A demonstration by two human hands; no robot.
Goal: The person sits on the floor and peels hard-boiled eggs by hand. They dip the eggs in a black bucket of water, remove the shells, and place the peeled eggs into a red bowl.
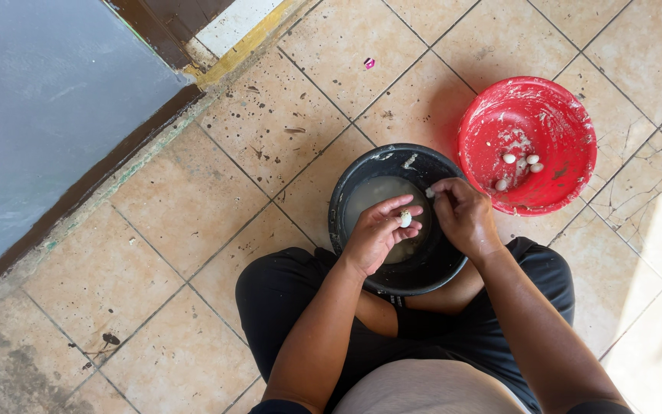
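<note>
Egg (405,219) sits pinched in your left hand (378,234), right hand (463,215) nipping shell; four peeled in far-right red bowl (561,115), count in black bowl (346,201) unclear

Both forearms reach forward, wrists bent; the left hand (378,232) is curled with fingertips pinched, the right hand (461,215) loosely fisted beside it.
</note>
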